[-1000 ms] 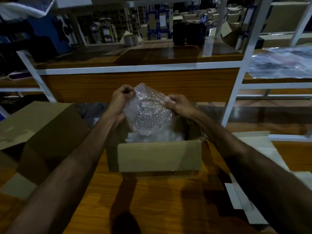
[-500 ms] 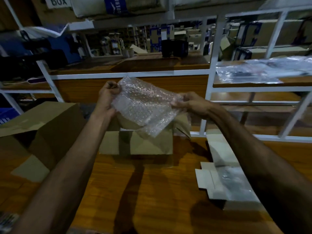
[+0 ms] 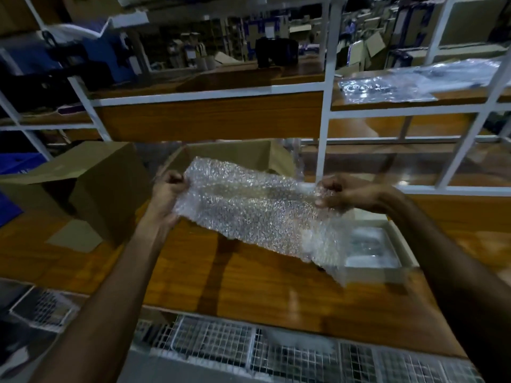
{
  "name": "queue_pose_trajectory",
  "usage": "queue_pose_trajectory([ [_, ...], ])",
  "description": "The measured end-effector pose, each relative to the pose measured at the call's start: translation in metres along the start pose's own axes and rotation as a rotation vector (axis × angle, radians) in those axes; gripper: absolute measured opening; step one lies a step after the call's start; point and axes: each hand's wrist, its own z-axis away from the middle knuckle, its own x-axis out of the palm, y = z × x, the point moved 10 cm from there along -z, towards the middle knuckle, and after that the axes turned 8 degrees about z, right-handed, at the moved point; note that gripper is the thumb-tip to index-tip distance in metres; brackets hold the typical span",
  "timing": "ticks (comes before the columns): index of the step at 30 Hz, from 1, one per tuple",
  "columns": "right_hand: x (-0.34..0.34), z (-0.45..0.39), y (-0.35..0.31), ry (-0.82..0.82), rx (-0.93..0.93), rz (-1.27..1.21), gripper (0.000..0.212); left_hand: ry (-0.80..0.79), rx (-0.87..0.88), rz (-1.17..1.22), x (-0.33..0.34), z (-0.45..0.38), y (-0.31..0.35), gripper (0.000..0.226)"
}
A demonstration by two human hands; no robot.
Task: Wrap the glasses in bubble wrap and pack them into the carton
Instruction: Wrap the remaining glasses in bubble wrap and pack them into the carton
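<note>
While stretched between both hands, clear bubble wrap sheet (image 3: 257, 208) pinched by left fingers (image 3: 172, 179) and right fingers (image 3: 327, 189), above brown wooden bench (image 3: 249, 275).

Bubble wrap (image 3: 257, 214) before carton (image 3: 235, 156) (tray (image 3: 398, 269) at right).

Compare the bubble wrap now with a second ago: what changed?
Both hands lifted the bubble wrap out of the open carton and spread it wide above the table. The left hand and right hand still grip its opposite ends.
</note>
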Motion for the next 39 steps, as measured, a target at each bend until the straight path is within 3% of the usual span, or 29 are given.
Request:
queue_pose_trajectory([
  [5, 0.044, 0.015, 0.038, -0.007, 0.118, 0.110, 0.018, -0.037, -0.155, -0.081, -0.040, 0.028, -0.065, 0.042],
  [8, 0.069, 0.019, 0.056, -0.004, 0.177, 0.166, 0.017, -0.061, -0.284, -0.120, -0.072, 0.036, -0.099, 0.059],
  [13, 0.117, 0.013, 0.081, 0.041, 0.243, 0.356, 0.010, -0.163, -0.201, -0.562, -0.113, 0.037, -0.122, 0.063],
  [15, 0.138, 0.011, 0.091, 0.050, 0.313, 0.423, 0.021, -0.213, -0.183, -0.731, -0.121, 0.043, -0.128, 0.056],
  [18, 0.165, 0.009, 0.095, 0.081, 0.437, 0.454, 0.019, -0.247, -0.136, -0.845, -0.132, 0.043, -0.136, 0.040],
  [20, 0.178, 0.007, 0.085, 0.148, 0.460, 0.603, 0.020, -0.253, -0.086, -0.928, -0.142, 0.040, -0.142, 0.042],
  [24, 0.218, 0.014, 0.056, 0.365, 0.400, 0.969, 0.046, -0.209, -0.022, -1.200, -0.169, 0.047, -0.164, 0.027],
  [26, 0.247, 0.016, 0.038, 0.438, 0.309, 1.013, 0.060, -0.114, -0.052, -1.403, -0.186, 0.058, -0.175, 0.027],
  [28, 0.277, 0.017, 0.033, 0.399, 0.255, 0.937, 0.069, -0.007, -0.090, -1.506, -0.196, 0.068, -0.179, 0.029],
  [31, 0.310, 0.021, 0.059, 0.222, 0.417, 0.798, 0.088, 0.146, -0.119, -1.482, -0.204, 0.080, -0.177, 0.040],
  [34, 0.318, 0.027, 0.079, 0.259, 0.512, 0.740, 0.095, 0.247, -0.142, -1.411, -0.206, 0.084, -0.170, 0.044],
  [39, 0.311, 0.039, 0.101, 0.294, 0.539, 0.770, 0.108, 0.309, -0.255, -1.092, -0.215, 0.071, -0.173, 0.031],
])
